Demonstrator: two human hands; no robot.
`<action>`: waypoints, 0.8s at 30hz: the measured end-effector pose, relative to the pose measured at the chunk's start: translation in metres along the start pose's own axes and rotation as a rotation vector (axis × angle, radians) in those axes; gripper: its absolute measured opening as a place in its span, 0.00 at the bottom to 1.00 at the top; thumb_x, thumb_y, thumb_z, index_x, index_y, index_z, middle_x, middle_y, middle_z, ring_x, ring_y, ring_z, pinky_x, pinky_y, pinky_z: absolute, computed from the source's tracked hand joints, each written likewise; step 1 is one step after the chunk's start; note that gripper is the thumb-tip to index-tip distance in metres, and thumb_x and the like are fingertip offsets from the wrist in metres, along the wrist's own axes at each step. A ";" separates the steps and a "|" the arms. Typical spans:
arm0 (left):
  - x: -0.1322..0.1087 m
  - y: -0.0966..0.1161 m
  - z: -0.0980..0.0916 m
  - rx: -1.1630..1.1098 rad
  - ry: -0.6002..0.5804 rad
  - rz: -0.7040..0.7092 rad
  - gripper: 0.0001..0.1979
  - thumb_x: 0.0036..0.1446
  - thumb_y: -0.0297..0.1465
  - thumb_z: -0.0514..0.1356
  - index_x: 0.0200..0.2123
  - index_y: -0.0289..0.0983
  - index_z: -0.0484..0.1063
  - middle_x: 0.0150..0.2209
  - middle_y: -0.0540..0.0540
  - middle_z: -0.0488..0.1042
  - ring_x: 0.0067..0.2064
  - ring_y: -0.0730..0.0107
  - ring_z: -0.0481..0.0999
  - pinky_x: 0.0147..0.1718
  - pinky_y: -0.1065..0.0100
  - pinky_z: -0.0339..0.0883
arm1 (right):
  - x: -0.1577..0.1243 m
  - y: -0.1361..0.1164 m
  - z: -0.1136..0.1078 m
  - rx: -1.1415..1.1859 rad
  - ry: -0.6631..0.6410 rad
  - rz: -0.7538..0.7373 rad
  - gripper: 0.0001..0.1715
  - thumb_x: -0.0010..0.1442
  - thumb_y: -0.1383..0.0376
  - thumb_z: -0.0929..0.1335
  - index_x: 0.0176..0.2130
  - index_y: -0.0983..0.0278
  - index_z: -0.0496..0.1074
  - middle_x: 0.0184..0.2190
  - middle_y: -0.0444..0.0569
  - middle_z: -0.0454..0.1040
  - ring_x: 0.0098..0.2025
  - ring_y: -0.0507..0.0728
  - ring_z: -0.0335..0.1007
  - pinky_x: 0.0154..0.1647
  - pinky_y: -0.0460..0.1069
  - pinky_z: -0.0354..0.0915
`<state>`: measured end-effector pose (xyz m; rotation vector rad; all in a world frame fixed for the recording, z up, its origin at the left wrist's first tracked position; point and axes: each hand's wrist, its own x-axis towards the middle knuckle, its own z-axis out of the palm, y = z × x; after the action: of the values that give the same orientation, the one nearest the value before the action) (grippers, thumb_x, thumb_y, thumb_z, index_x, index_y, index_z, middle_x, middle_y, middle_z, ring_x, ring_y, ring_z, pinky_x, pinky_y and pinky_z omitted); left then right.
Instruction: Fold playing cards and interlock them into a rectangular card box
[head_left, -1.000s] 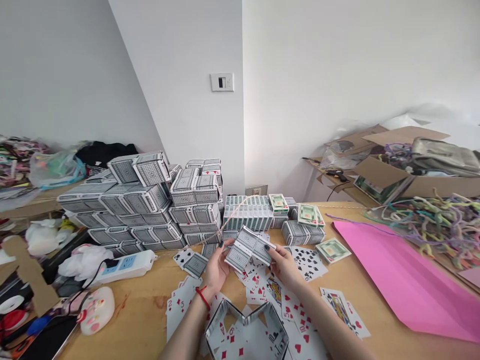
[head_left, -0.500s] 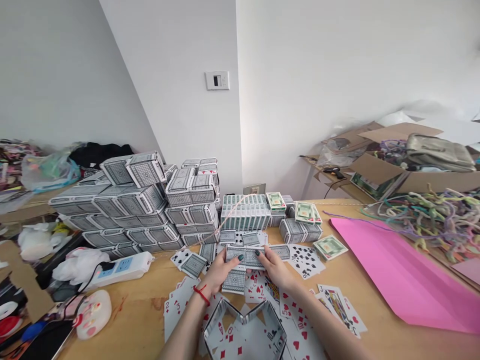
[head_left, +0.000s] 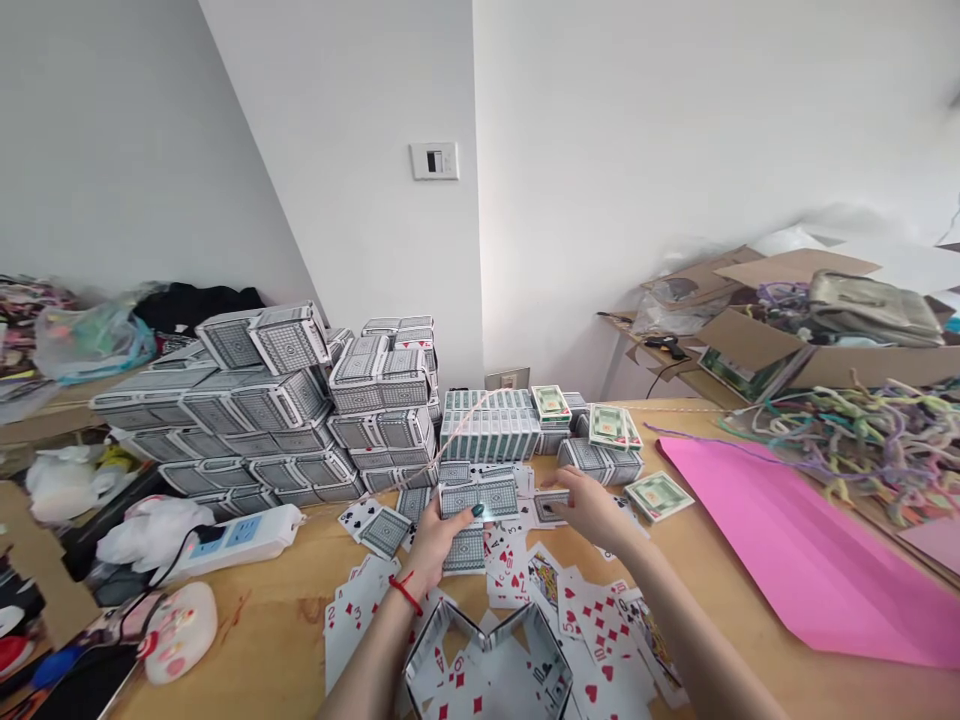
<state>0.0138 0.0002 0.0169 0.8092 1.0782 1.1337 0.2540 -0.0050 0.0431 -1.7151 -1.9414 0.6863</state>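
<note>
My left hand [head_left: 435,540] is closed on a few grey-backed playing cards [head_left: 495,497], its thumb pressed on top of them. These lie side by side like a strip, with another grey-backed card [head_left: 464,552] below. My right hand [head_left: 592,505] is off the strip, fingers apart and curved over a face-down card [head_left: 550,508] on the table; whether they touch it I cannot tell. Nearer to me stands a heart-shaped frame [head_left: 564,668] made of folded cards, with loose face-up cards [head_left: 600,625] spread around and under it.
Stacked grey card blocks [head_left: 255,400] rise at the back left. A row of card packs [head_left: 491,425] and green boxes [head_left: 658,496] stand behind my hands. On the left lies a power strip [head_left: 247,540]; on the right are pink paper [head_left: 780,550] and tangled yarn [head_left: 862,440].
My right hand has let go of the card strip and moved right, over a card on the table. My left hand still holds the strip, shifted slightly left.
</note>
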 end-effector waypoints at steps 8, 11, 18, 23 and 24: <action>-0.001 0.002 0.001 0.029 0.030 0.073 0.22 0.37 0.27 0.67 0.39 0.36 0.69 0.37 0.44 0.77 0.37 0.62 0.77 0.36 0.66 0.70 | -0.004 0.008 -0.001 -0.370 -0.177 0.073 0.23 0.50 0.72 0.65 0.47 0.62 0.65 0.46 0.56 0.65 0.38 0.60 0.70 0.30 0.48 0.57; 0.000 0.000 0.000 0.008 0.030 0.042 0.24 0.36 0.27 0.67 0.41 0.36 0.69 0.38 0.43 0.77 0.35 0.62 0.77 0.34 0.65 0.70 | -0.004 0.005 -0.001 -0.364 -0.191 0.066 0.22 0.48 0.72 0.66 0.45 0.62 0.66 0.44 0.54 0.65 0.35 0.58 0.70 0.29 0.47 0.55; 0.001 0.000 -0.003 -0.088 0.034 -0.060 0.20 0.36 0.27 0.67 0.37 0.35 0.69 0.34 0.43 0.78 0.30 0.63 0.77 0.28 0.65 0.71 | -0.005 -0.005 -0.006 -0.222 -0.073 -0.016 0.07 0.45 0.70 0.68 0.28 0.63 0.65 0.33 0.46 0.65 0.32 0.54 0.65 0.30 0.46 0.55; 0.001 0.003 -0.008 -0.197 0.007 -0.179 0.12 0.41 0.26 0.64 0.32 0.35 0.70 0.22 0.48 0.75 0.22 0.67 0.75 0.23 0.67 0.70 | -0.010 -0.018 -0.011 0.080 -0.040 -0.128 0.08 0.53 0.63 0.63 0.23 0.62 0.61 0.25 0.44 0.65 0.30 0.54 0.62 0.31 0.48 0.57; 0.001 0.004 -0.010 -0.219 0.006 -0.190 0.09 0.41 0.26 0.63 0.31 0.35 0.70 0.21 0.48 0.74 0.21 0.69 0.74 0.22 0.68 0.69 | -0.011 -0.020 -0.012 0.167 -0.061 -0.116 0.08 0.54 0.63 0.61 0.24 0.62 0.61 0.24 0.44 0.65 0.28 0.54 0.62 0.29 0.47 0.57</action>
<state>0.0032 0.0023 0.0169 0.5204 0.9928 1.0709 0.2471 -0.0170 0.0649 -1.4857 -1.9477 0.8408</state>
